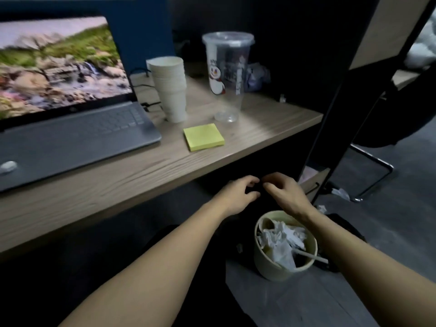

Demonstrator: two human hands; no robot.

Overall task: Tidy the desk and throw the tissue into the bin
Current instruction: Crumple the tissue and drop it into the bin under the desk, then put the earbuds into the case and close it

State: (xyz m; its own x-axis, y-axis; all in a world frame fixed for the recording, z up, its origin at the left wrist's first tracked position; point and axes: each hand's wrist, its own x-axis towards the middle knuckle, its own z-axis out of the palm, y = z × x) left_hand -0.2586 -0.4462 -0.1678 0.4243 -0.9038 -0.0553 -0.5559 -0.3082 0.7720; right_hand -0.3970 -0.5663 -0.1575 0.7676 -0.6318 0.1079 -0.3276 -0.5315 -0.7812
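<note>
I am holding my left hand (238,193) and right hand (284,193) fingertip to fingertip below the bench (146,171) edge, fingers curled narrow, though I cannot tell whether either grip is pinching anything in the dark there. The crumpled tissue (282,239) is lying in the bin (271,267) at my five o'clock, under my right wrist.

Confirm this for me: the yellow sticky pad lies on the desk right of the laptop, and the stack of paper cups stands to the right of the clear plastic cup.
One detail is wrong. In the head view the stack of paper cups stands left of the clear plastic cup, not right. The yellow sticky pad does lie on the desk right of the laptop.
</note>
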